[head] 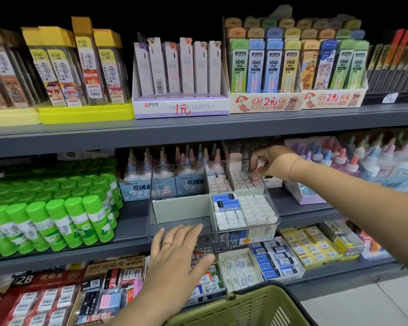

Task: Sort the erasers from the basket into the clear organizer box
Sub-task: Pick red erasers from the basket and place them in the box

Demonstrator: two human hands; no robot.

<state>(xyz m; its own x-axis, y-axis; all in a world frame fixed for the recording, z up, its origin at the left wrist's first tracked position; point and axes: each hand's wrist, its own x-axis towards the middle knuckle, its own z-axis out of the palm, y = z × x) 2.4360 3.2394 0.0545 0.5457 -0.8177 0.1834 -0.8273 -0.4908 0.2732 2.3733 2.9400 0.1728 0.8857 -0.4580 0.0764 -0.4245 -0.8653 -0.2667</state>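
Over far-right corner of organizer box (181, 209), eraser (260, 164) in right hand (274, 162).

Clear box (181, 217) sits on middle shelf (304, 203). Right hand (272, 162) reaches over back right part of box, pinches small white eraser (260, 164). Left hand (177, 252) flat, fingers straight, touching front wall of box. Gold ring (167, 244) on one finger. Rows of white erasers (257, 208) fill right side of box. Blue-wrapped erasers (225, 202) lie beside them. Green basket (245, 307) down low. Green glue sticks (57, 212) stand left of box.
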